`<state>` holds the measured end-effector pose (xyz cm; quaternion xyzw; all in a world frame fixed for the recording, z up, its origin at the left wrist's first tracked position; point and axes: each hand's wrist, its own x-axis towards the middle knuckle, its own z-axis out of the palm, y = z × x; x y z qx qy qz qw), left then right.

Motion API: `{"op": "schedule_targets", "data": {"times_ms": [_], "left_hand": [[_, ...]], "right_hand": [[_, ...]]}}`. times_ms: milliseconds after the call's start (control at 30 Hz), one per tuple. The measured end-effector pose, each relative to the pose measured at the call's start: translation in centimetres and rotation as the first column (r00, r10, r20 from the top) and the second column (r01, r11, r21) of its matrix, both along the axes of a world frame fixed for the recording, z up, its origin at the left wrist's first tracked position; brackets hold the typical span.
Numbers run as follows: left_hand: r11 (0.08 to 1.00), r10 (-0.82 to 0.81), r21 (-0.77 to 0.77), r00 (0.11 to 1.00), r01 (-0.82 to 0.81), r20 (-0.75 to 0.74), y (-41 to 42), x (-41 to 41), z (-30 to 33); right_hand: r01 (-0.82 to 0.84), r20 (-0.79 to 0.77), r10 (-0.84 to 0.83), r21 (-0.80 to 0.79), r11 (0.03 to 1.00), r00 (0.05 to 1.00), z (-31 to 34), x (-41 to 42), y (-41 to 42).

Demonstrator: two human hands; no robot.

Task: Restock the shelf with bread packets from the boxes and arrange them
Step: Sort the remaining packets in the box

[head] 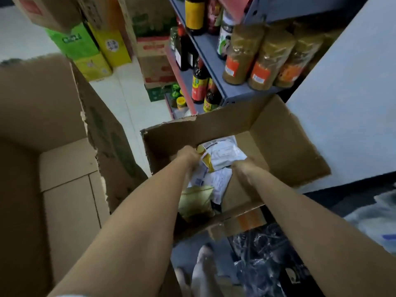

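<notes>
Inside the open box (pixel 278 146), left hand (pixel 189 156) and right hand (pixel 243 167) reach the bread packets (pixel 222 155); blur hides their grip. Loose packets may slip or crush if squeezed.

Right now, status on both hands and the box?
Left hand and right hand both down in the open box, on the packets; grip blurred. Nothing lifted yet. Box flaps up, nothing blocking.

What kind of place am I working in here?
Most likely a small grocery shop's aisle or stock corner: a grey shelf holds sauce bottles and price-labelled packets, stacked cartons stand on the floor, and both hands reach into an open box of packets.
</notes>
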<state>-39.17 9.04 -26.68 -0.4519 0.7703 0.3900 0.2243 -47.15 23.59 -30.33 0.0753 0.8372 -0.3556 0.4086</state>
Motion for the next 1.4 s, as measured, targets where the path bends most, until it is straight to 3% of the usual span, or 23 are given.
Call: {"op": "schedule_targets", "data": {"times_ms": [100, 167, 267, 333, 500, 567, 667, 733, 833, 967, 1100, 1167, 1233, 1300, 1400], "left_hand": [[0.991, 0.109, 0.077, 0.994, -0.107, -0.027, -0.5, -0.9, -2.5], [0.982, 0.095, 0.167, 0.995, -0.089, -0.028, -0.7, -1.3, -5.2], [0.904, 0.306, 0.323, 0.952, -0.280, -0.031, -0.2, -1.8, -7.3], [0.824, 0.450, 0.391, 0.893, -0.411, -0.007, 0.1, -2.1, -7.5], [0.816, 0.478, 0.416, 0.874, -0.402, -0.092, 0.6, -3.2, -8.2], [0.777, 0.564, 0.425, 0.813, -0.464, -0.145, 0.8, -3.6, -7.9], [0.730, 0.652, 0.406, 0.737, -0.550, -0.175, 0.9, -4.2, -6.8], [0.776, 0.616, 0.334, 0.755, -0.535, -0.223, 1.1, -4.6, -5.5], [0.820, 0.572, 0.260, 0.755, -0.510, -0.322, 1.6, -4.7, -1.5], [0.849, 0.513, 0.171, 0.705, -0.499, -0.490, 2.7, -3.4, 5.1], [0.919, 0.364, 0.111, 0.706, -0.379, -0.607, 3.2, -0.3, 11.5], [0.955, 0.203, -0.011, 0.684, -0.295, -0.700, 3.1, 1.4, 15.4], [0.965, -0.026, -0.176, 0.594, -0.196, -0.804, 2.9, 3.2, 19.4], [0.936, -0.240, -0.330, 0.465, -0.122, -0.852, 2.5, 5.0, 23.2], [0.841, -0.475, -0.535, 0.367, -0.076, -0.799, 1.7, 7.2, 27.9]], "right_hand": [[-0.001, 0.150, -0.001, 0.014, 1.000, 0.989, -1.1, -1.5, -1.9], [0.057, 0.251, -0.062, 0.026, 0.998, 0.966, -2.9, -2.1, -2.7], [0.066, 0.318, -0.074, 0.036, 0.997, 0.945, -8.5, -3.3, -2.5], [0.132, 0.369, -0.129, 0.017, 0.991, 0.921, -8.5, -2.7, -2.6], [0.309, 0.413, -0.268, -0.033, 0.951, 0.870, -7.5, -1.9, -2.9], [0.353, 0.409, -0.273, -0.135, 0.926, 0.871, -7.8, -2.4, -3.1], [0.433, 0.254, -0.373, -0.249, 0.866, 0.892, -5.1, -1.8, -4.1], [0.460, 0.054, -0.462, -0.255, 0.851, 0.885, -3.6, -1.5, -3.9], [0.383, -0.206, -0.430, -0.232, 0.894, 0.879, -0.5, -0.5, -3.2], [0.355, -0.367, -0.472, -0.342, 0.870, 0.802, 5.7, 1.1, -1.9], [0.258, -0.536, -0.478, -0.435, 0.863, 0.696, 13.0, 3.6, -0.6], [0.246, -0.555, -0.522, -0.496, 0.833, 0.647, 16.0, 5.1, -0.3], [0.253, -0.533, -0.592, -0.576, 0.777, 0.604, 19.1, 6.7, 0.1], [0.281, -0.474, -0.680, -0.664, 0.693, 0.559, 22.1, 8.1, 0.8], [0.344, -0.317, -0.796, -0.775, 0.531, 0.515, 26.9, 9.6, 1.8]]}}
